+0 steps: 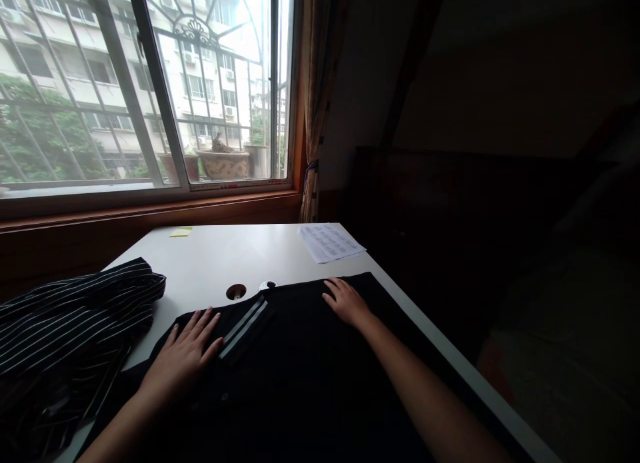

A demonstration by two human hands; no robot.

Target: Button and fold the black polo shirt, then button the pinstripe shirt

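From my remote seat, the head camera looks down on a white table (pixel 225 256) set against a wide window (pixel 150 83). A black garment (pixel 300 370) lies spread flat across the near half of the table, and its far edge reaches almost to the right-hand corner.

My left hand (pixel 187 353) lies palm down on the garment's left part. Its fingers are straight and a little fanned, gripping nothing, and the fingertips sit just beside a strip of grey-and-white trim (pixel 245 326) that runs slantwise across the fabric. My right hand (pixel 345 302) rests palm down near the garment's far edge, well apart from the left. Its fingers are loosely extended and flat on the cloth, and it holds nothing either.

On the left end of the table a heap of black cloth with thin white stripes (pixel 75 310) sits bunched up and spills toward the near edge, close to my left forearm. Just past the garment's far edge there is a round hole (pixel 236 291) in the tabletop, with a small round cap (pixel 268 285) beside it.

Farther back, a printed sheet of paper (pixel 330 242) lies at the right rear corner and a small yellow note (pixel 180 232) at the back edge. Outside the glass a flowerpot (pixel 224 163) stands on the ledge, and a curtain (pixel 317 83) hangs at the window's right side. The room to the right is too dark to make out.
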